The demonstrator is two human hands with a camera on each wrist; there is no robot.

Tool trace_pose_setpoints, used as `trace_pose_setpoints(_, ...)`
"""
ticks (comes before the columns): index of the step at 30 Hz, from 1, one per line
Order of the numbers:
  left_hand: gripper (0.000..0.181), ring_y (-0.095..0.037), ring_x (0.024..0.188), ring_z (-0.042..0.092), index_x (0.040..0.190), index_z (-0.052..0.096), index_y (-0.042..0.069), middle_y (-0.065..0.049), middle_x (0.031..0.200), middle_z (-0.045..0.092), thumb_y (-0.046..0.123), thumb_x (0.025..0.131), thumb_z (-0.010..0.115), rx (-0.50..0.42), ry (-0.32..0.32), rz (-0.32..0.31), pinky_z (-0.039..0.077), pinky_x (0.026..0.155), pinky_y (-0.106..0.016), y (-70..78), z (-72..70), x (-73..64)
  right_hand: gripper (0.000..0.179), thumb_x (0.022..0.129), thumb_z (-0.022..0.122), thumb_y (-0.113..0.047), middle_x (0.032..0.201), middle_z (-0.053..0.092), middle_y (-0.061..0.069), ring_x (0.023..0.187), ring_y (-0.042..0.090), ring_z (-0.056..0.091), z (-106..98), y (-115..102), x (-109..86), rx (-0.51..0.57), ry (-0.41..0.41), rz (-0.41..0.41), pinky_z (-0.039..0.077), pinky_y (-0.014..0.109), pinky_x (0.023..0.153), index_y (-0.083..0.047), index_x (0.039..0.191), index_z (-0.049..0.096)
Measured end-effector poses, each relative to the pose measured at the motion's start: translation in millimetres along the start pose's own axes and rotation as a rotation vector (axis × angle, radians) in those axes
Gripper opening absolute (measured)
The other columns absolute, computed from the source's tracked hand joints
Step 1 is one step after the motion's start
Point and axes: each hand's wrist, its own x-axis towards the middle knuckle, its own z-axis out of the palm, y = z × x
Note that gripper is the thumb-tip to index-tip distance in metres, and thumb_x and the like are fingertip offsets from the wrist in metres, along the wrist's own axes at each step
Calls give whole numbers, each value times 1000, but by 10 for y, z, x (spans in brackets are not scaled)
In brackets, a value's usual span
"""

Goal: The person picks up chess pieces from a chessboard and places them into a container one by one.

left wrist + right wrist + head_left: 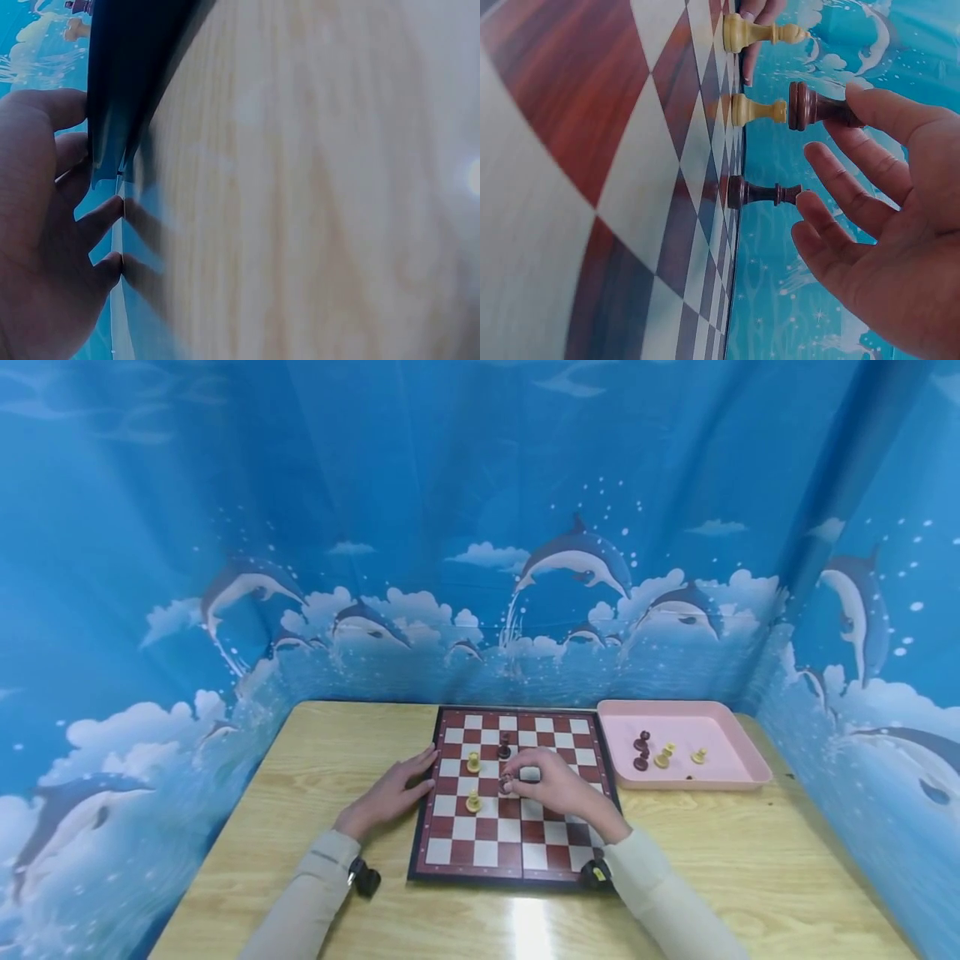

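Nicely top-pinching dark-brown, round-based chess piece [814, 107] with right hand [553, 783], probably light, stiff; resting loose left hand [393, 793] against red-and-white chessboard [480, 852].

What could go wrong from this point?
The dark chess piece, pinched in the right hand above the board, might slip. That hand could also knock over the standing dark piece nearby. The left hand, touching the board's edge, could nudge it and shift pieces.

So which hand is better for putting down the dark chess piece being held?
Probably the right hand: it pinches the dark chess piece above the board, while the left hand rests at the board's edge.
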Motion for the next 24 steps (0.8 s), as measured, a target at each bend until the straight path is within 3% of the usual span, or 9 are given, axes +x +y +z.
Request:
trace_pose_setpoints(5, 59, -41, 152, 25, 158, 32, 7, -14, 167, 23, 30, 107, 52, 0, 9, 16, 13, 122, -68, 5, 0, -1, 23, 97, 72, -22, 121, 71, 4, 118, 27, 63, -28, 27, -73, 31, 19, 11, 53, 55, 101, -9, 116, 76)
trace_pose_setpoints(14, 60, -40, 152, 26, 158, 31, 7, -13, 168, 22, 31, 107, 51, 17, 2, 18, 13, 123, -66, -22, 10, -1, 28, 97, 71, -26, 121, 72, 1, 122, 27, 61, -131, 90, -194, 92, 53, 33, 46, 60, 108, -9, 119, 74)
trace_pose_setpoints(24, 60, -39, 153, 25, 158, 32, 8, -12, 168, 22, 31, 107, 52, 0, -3, 0, 12, 123, -67, 6, 6, 13, 28, 95, 74, -26, 119, 73, 2, 121, 29, 63, -306, 228, -345, 41, 183, 57, 48, 59, 106, -9, 118, 75)
